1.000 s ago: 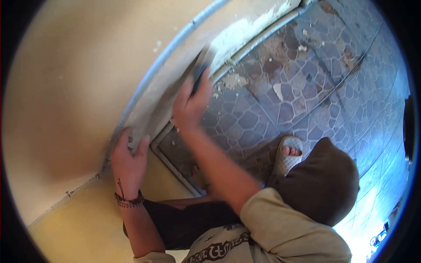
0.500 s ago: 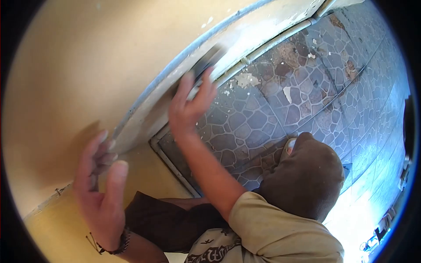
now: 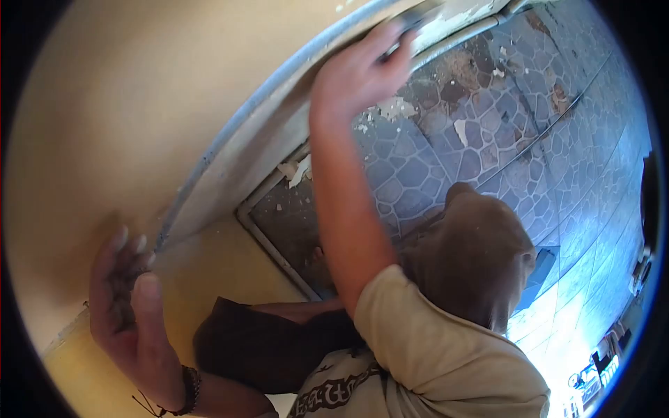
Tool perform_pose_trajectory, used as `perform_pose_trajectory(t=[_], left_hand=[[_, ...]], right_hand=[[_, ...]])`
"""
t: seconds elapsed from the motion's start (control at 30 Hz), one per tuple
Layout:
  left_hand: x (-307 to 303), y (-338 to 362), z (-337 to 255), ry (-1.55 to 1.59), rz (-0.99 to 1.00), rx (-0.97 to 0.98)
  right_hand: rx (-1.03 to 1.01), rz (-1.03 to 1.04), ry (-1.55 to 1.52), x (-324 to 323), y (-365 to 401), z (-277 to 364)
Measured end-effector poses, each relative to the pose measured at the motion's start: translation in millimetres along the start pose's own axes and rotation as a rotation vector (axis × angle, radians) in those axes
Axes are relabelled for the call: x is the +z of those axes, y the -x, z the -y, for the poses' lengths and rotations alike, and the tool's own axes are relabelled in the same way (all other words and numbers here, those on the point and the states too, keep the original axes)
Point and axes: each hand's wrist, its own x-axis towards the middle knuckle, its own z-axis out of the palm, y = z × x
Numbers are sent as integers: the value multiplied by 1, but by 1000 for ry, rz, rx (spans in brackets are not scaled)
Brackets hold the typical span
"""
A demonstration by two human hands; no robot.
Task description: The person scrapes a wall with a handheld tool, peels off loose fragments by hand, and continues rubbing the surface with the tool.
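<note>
right hand [image 3: 359, 73] closed on scraper [image 3: 416, 14], carried farther along grey wall strip [image 3: 244, 160] | left hand [image 3: 129, 313] lifted off strip, open, well behind | new stretch judged reached

Fisheye view with black corners, glare at bottom right, blurred near hand [image 3: 132, 313]

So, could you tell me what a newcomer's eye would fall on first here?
The right hand, stretched to the top of the view, presses a flat tool against the grey band at the foot of the yellow wall. Pale flakes lie on the stone-pattern floor tiles, and the left hand hangs open at lower left.
</note>
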Motion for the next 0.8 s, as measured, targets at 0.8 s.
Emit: perform_pose_trajectory(t=[0.8], left_hand=[[46,-15,-20,-7,396,33]], right_hand=[[28,165,-70,2,-19,-7]])
